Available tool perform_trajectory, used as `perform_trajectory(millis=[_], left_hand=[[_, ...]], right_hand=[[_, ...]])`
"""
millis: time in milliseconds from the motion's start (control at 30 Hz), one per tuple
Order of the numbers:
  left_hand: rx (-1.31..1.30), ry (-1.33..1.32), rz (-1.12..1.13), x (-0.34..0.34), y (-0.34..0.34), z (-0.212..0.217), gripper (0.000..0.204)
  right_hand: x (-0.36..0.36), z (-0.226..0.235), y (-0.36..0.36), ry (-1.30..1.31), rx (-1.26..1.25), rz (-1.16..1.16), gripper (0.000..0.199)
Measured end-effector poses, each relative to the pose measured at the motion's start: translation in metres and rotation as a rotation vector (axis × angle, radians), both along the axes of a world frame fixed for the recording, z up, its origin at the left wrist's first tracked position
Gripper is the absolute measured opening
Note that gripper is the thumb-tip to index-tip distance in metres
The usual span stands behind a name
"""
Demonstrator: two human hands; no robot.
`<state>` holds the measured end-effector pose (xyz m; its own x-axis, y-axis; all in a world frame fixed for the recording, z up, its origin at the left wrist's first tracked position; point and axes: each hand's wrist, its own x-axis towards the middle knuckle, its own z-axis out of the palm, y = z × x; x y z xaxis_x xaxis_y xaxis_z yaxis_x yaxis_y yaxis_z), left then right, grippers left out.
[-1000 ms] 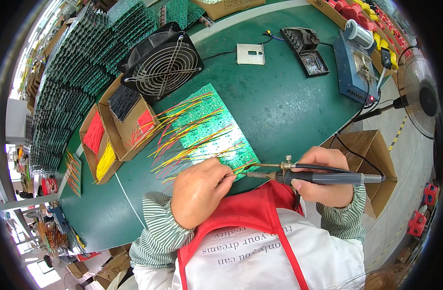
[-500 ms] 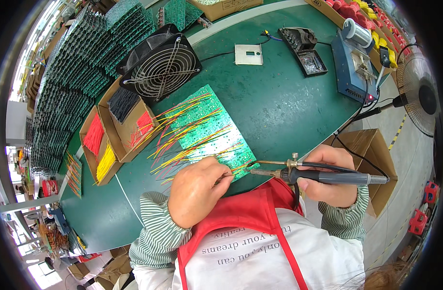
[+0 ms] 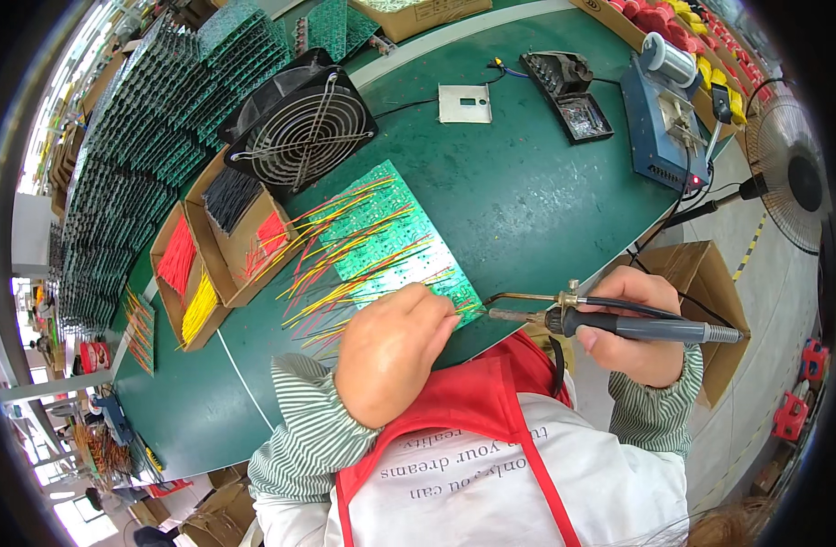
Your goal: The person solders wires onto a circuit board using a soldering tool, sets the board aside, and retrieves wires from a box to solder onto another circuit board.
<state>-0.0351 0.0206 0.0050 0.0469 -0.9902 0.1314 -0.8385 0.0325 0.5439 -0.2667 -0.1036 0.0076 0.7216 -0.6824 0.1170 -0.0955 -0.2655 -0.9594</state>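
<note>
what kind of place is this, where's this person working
Most likely an electronics assembly workshop. The right hand holds a soldering iron at a green circuit board bristling with red and yellow wires, a blue soldering station sits nearby, and stacks of circuit boards line the bench.

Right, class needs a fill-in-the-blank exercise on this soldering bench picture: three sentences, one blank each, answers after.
1. The right hand grips a ____ by its dark handle.
2. The left hand rests at the near edge of the green ____, which bristles with red and yellow wires.
3. The black fan lies on the ____ tabletop.

Missing words: soldering iron; circuit board; green
</note>
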Motion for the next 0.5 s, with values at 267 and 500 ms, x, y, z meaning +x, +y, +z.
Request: perform_trajectory(millis=[267,500], left_hand=[[0.086,0.126,0.027,-0.0018,-0.0063,-0.0101,0.008],[0.071,0.119,0.03,-0.0027,-0.0072,-0.0144,0.007]], right_hand=[[0.0007,-0.0054,-0.0018,0.006,0.041,0.003,0.018],[0.004,-0.0068,-0.0039,0.037,0.009,0.013,0.018]])
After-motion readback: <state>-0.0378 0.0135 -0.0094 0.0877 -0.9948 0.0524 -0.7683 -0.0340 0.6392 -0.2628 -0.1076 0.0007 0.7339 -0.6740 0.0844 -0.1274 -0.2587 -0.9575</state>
